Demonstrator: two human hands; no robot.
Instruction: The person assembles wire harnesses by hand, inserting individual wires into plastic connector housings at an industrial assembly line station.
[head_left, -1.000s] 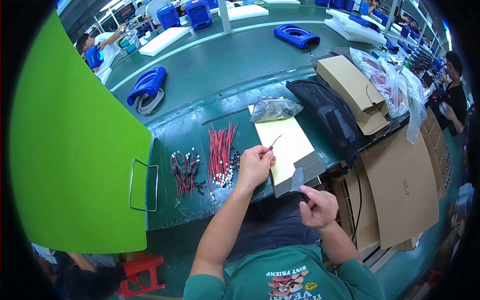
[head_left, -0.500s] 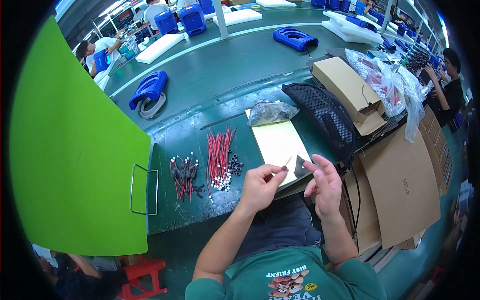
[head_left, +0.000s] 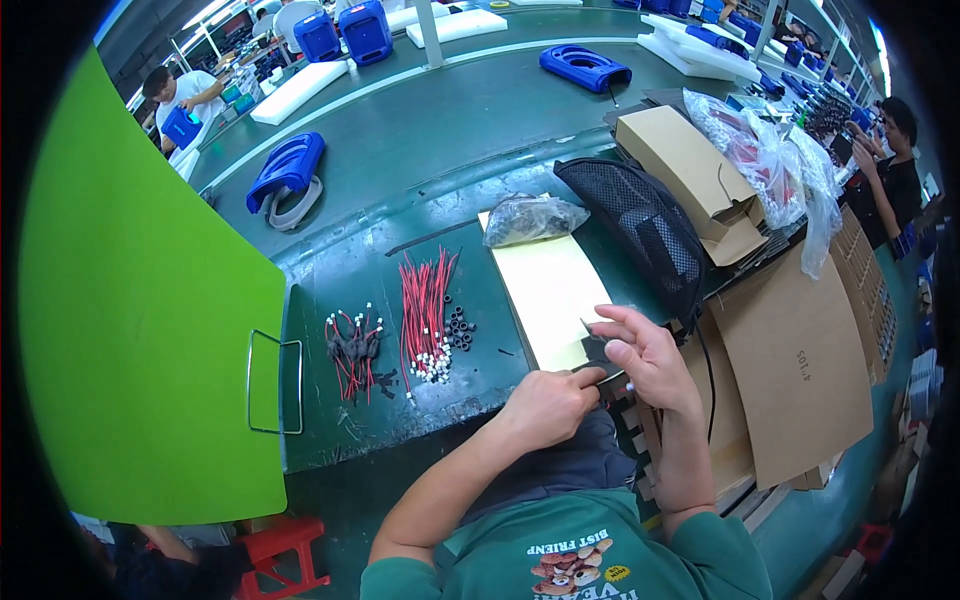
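Observation:
My left hand is closed in a pinch at the near end of a pale yellow board; whatever it grips is hidden by the fingers. Just right of it is my right hand, its forefinger stretched out and its thumb apart. A small black piece lies on the board beside those fingers. A tiny white bit shows under the right hand. Left of the board lie a row of red wires with white connectors, black rings and a bunch of wires with black wrapping.
A plastic bag of dark parts rests on the board's far end. To the right are a black mesh bag, an open cardboard box and cardboard sheets. A green panel with a metal handle borders the left. Blue housings lie beyond.
My left hand has moved right and nearer to me, and its pinched fingers are now turned from sight. My right hand has tipped leftward over the board's near end, closer to the black piece.

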